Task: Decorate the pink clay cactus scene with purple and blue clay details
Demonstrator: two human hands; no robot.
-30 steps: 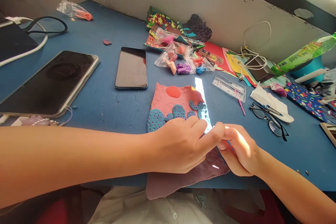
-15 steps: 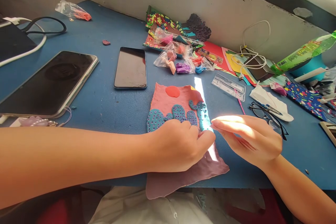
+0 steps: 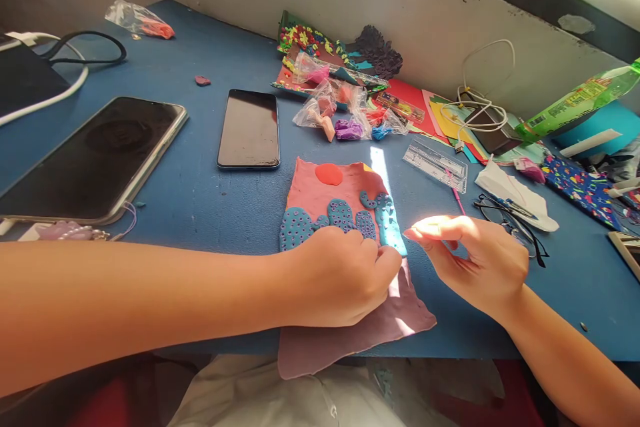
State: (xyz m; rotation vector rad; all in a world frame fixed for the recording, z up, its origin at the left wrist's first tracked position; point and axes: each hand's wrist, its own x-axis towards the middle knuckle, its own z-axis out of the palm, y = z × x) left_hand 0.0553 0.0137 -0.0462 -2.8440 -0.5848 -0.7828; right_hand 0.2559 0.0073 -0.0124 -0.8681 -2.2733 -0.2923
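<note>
A clay picture (image 3: 336, 347) lies at the table's front edge, its lower part mauve and hanging past the edge. On its pink upper part are a red clay disc (image 3: 329, 174) and blue cactus-like shapes (image 3: 341, 215) covered in small purple dots. My left hand (image 3: 340, 277) is closed over the middle of the picture, fingers curled under; whatever they hold is hidden. My right hand (image 3: 473, 260) hovers just off the picture's right edge, thumb and fingertips pinched together. Anything between them is too small to make out. Sunlight falls across the right fingers and the rightmost cactus.
Two phones, a large one (image 3: 95, 157) and a smaller one (image 3: 249, 130), lie left. Bagged clay (image 3: 349, 129) sits behind the picture. Rightward are a clear plastic case (image 3: 435, 163), glasses (image 3: 520, 233), a white cable (image 3: 480, 121) and a green bottle (image 3: 575, 103).
My right hand has shifted slightly and turned, opening a gap between its thumb and palm. My left hand has drawn a little left, its thumb now off the picture's right edge.
</note>
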